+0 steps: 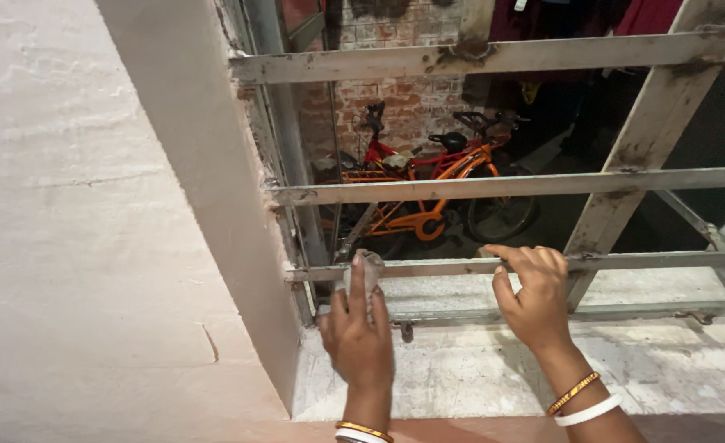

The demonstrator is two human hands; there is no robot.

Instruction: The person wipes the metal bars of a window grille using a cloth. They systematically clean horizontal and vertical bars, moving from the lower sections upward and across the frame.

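- The small grey pad (pixel 368 271), perhaps a scrap of cloth or abrasive (too small to tell which), sits low and centre in the frame, pressed against the lowest grille bar (pixel 461 267) near that bar's left end.
- The left hand (pixel 358 336) has its grip closed on the pad: the fingers run up behind it and pin it to the metal, seemingly so that it can bear on the bar's face.
- The right hand (pixel 535 299), lower right of centre, holds nothing; its fingers curl loosely and the fingertips rest on the same bar further right, apparently to steady the person.
- Both wrists carry bangles, gold and white, at the bottom edge of the frame.
- The grille's flat horizontal bars cross the frame at three heights, stained and rusty in patches; a slanted bar (pixel 649 131) crosses them at the right.
- Below the hands, the window sill (pixel 461 377) is a pale, scuffed ledge, and a small latch or bolt (pixel 405 330) hangs just above it beside the left hand.
- A thick plastered wall (pixel 92 246) fills the left of the frame, its edge meeting the grille.
- Through the bars, at upper centre, an orange and red bicycle (pixel 428 176) stands against a brick wall (pixel 395 102), well apart from the hands.
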